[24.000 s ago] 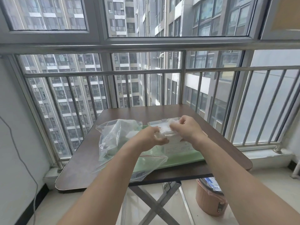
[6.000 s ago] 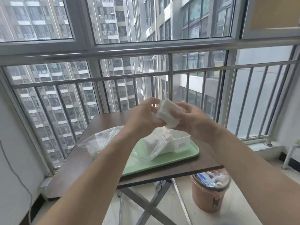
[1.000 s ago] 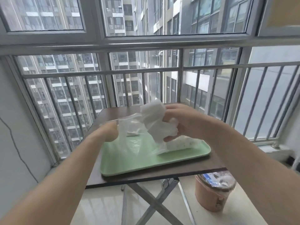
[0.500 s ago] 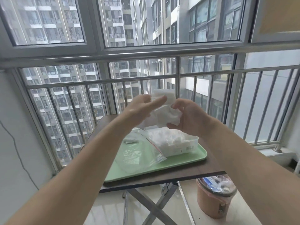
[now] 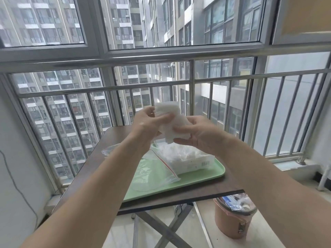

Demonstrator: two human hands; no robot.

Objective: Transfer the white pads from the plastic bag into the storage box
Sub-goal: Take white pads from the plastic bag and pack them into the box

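A stack of white pads (image 5: 171, 122) is held up in the air above the table, gripped from both sides. My left hand (image 5: 146, 125) clasps its left and top part, and my right hand (image 5: 195, 135) holds its lower right part. Below them the clear storage box (image 5: 193, 162) stands on the green tray (image 5: 213, 176), heaped with white pads. The clear plastic bag (image 5: 154, 172) with a red seal strip lies flat on the tray, left of the box, and looks nearly flat.
The tray rests on a dark brown folding table (image 5: 114, 140) that stands against a metal window railing (image 5: 191, 97). A pink waste bin (image 5: 232, 217) lined with plastic stands on the floor under the table's right front corner.
The left hand let go of the bag, which dropped flat onto the tray, and came up to grasp the pad stack with the right hand. The view shifted slightly.
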